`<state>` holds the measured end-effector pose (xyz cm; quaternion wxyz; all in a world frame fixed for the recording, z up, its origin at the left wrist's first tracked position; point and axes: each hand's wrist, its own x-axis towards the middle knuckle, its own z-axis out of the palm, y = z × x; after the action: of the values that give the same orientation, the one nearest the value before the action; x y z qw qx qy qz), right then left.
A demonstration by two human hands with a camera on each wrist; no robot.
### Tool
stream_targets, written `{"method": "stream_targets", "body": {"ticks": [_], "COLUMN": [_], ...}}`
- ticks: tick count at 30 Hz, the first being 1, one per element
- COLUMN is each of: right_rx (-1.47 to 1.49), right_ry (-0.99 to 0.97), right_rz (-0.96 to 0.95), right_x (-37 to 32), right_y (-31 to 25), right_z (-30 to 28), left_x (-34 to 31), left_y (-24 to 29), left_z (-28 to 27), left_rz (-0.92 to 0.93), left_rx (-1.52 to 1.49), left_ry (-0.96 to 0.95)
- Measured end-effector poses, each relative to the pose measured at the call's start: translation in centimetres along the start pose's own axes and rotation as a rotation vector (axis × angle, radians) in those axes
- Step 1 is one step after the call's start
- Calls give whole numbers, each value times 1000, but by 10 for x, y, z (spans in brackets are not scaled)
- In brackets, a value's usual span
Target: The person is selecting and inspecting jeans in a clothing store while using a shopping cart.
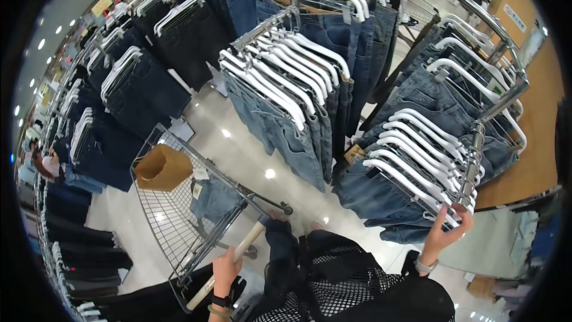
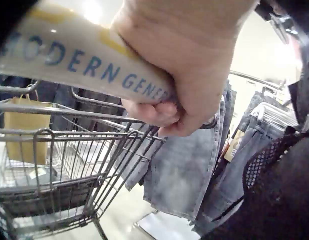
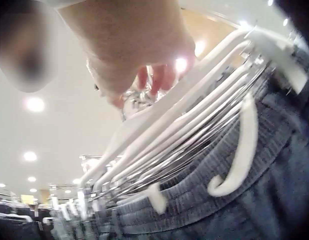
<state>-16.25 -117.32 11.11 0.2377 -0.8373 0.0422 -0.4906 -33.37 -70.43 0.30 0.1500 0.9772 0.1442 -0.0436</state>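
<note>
My left hand (image 1: 226, 271) grips the pale handle (image 2: 84, 65) of a wire shopping cart (image 1: 156, 222), fingers wrapped round the lettered bar. At the near end of the right-hand rail (image 1: 472, 167), my right hand (image 1: 445, 237) has its thumb and fingers on the nearest white hanger (image 3: 159, 106), close to its hook. Blue trousers with a gathered waistband (image 3: 199, 200) hang from this row, below the hand in the right wrist view. A brown paper bag (image 1: 162, 168) and a folded denim garment (image 1: 215, 200) lie in the cart.
A middle rack of jeans (image 1: 280, 131) on white hangers stands ahead, with more dark trousers (image 1: 185, 42) on racks to the left. Shiny floor (image 1: 232, 143) shows between the cart and the middle rack. A wooden panel (image 1: 530, 143) borders the right side.
</note>
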Motion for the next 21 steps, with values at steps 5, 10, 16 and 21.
{"method": "stream_targets", "body": {"ticks": [5,10,16,21], "right_rx": [-141,318,842,1168], "right_ry": [-417,-673,-584,-356], "right_rz": [109,420,727,901], "right_x": [-14,-20,-26,-4], "right_y": [35,10,-24,-88], "right_z": [-6,12,33,86], "left_x": [-4,-8,-17,-16], "left_y": [13,16,23,27], "left_z": [0,8,14,14], "left_rz": [38,72,68,117], "left_rx": [-11,-87,-120,-136], "left_ry": [-20,-28,-46,-65]}}
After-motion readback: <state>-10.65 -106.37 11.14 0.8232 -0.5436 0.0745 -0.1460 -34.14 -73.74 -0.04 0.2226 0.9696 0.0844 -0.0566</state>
